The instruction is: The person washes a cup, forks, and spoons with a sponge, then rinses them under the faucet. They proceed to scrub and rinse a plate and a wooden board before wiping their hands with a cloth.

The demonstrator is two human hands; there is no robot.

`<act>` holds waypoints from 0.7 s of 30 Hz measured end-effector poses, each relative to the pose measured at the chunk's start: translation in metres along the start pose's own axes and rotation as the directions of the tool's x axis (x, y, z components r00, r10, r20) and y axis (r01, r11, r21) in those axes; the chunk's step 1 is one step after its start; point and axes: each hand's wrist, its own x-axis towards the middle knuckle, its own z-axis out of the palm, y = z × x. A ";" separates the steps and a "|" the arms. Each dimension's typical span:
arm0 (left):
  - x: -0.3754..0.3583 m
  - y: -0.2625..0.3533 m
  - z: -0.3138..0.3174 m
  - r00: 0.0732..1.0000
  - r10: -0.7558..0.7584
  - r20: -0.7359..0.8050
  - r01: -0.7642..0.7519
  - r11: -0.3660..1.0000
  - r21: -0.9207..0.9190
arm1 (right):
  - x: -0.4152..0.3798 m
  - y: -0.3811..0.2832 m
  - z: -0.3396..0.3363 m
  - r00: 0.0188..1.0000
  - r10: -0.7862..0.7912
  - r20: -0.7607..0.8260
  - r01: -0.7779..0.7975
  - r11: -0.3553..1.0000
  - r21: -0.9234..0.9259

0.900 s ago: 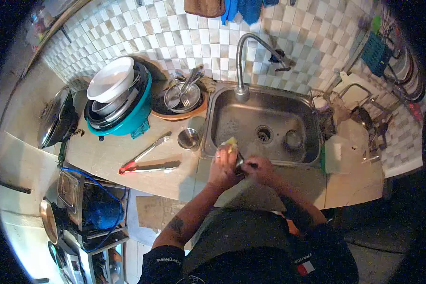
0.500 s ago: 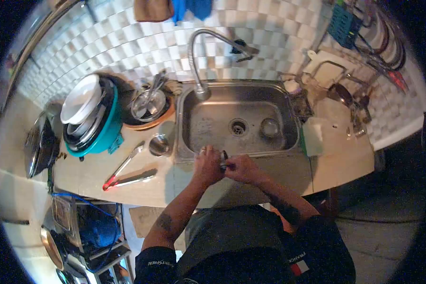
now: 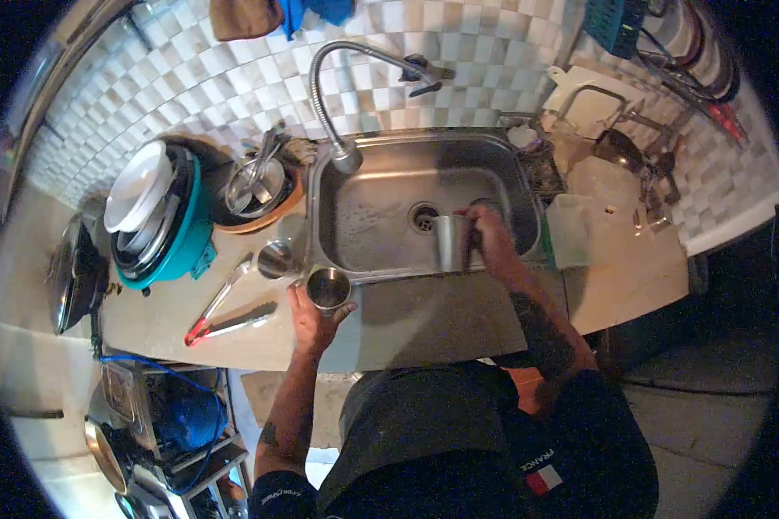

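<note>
My left hand (image 3: 312, 322) is wrapped round a metal cup (image 3: 329, 288) at the counter's front-left of the sink, its mouth facing up. A second metal cup (image 3: 451, 243) is in my right hand (image 3: 492, 240), over the front part of the steel sink (image 3: 376, 203). My right fingers curl around its far side and are partly hidden. Close to my left hand, another metal cup (image 3: 274, 259) stands on the counter. Tongs with red ends (image 3: 225, 303) lie spread apart to the left of it.
A flexible-neck faucet (image 3: 344, 157) rises behind the sink. At the left stand a teal basin (image 3: 190, 229) with stacked bowls and a brown-rimmed container (image 3: 264, 221) of utensils. A whitish plastic container (image 3: 573, 232) sits right of the sink.
My hands, together at the sink's front edge before, have separated. The left has moved left with a cup; the right has reached into the sink area and now holds a cup. The view has shifted slightly.
</note>
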 end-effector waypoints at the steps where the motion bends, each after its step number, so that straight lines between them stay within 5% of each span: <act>1: -0.007 -0.003 0.000 0.999 0.049 -0.017 -0.047 0.991 0.129 | -0.005 -0.028 0.005 0.996 0.087 0.001 -0.084 0.956 0.281; 2: -0.016 -0.003 0.001 0.996 -0.020 -0.091 0.015 0.999 -0.045 | -0.006 -0.044 0.009 0.985 0.172 0.025 -0.158 0.829 0.536; 4: -0.023 0.015 -0.007 0.963 -0.180 -0.198 0.091 0.916 -0.391 | -0.002 -0.037 -0.005 0.963 0.211 0.165 -0.268 0.734 0.624; 9: -0.045 0.018 -0.012 0.833 -0.352 -0.427 0.048 0.815 -0.577 | -0.019 -0.071 0.026 0.929 0.303 0.211 -0.306 0.313 0.899; 12: -0.045 0.017 -0.040 0.764 -0.441 -0.470 0.052 0.770 -0.636 | -0.020 -0.023 0.018 0.921 0.306 0.240 -0.330 0.285 0.900; 14: -0.007 0.031 -0.058 0.825 -0.249 -0.507 0.016 0.907 -0.421 | -0.027 -0.013 0.012 0.895 0.304 0.327 -0.384 0.153 0.910; 16: 0.047 0.064 -0.084 0.885 0.039 -0.464 -0.124 0.980 -0.154 | -0.037 0.000 0.012 0.922 0.223 0.317 -0.367 0.245 0.897; 18: 0.118 0.164 -0.104 0.896 0.112 -0.430 -0.328 0.820 -0.469 | -0.043 0.010 0.013 0.938 0.100 0.332 -0.345 0.191 0.919; 20: 0.170 0.236 -0.120 0.868 0.490 -0.075 -0.490 0.825 -0.280 | -0.057 0.007 0.005 0.913 0.295 0.282 -0.356 0.239 0.903; 21: 0.189 0.275 -0.113 0.783 0.621 0.027 -0.576 0.741 -0.345 | -0.071 0.003 0.000 0.881 0.399 0.253 -0.371 0.253 0.894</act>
